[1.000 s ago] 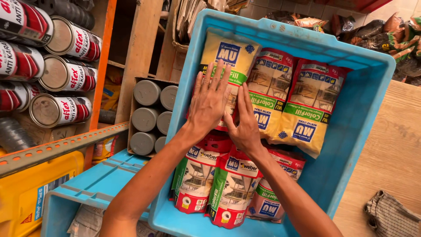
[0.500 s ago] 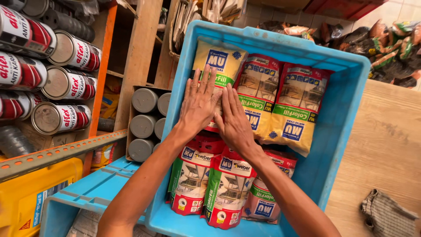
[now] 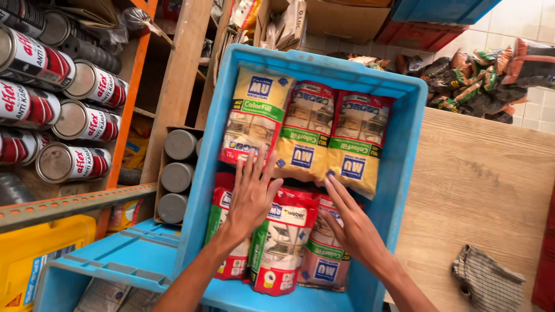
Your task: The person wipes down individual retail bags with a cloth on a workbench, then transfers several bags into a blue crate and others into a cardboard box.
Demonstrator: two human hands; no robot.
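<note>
Both hands flat on bagged powder in the blue crate (image 3: 404,133).
Left hand (image 3: 251,193) and right hand (image 3: 352,228), open, grasping nothing, should press the red bags (image 3: 286,242) evenly.

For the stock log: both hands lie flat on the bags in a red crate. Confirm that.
Wrong colour. The head view shows the left hand and right hand flat on the bags in a blue crate, not a red one.
</note>
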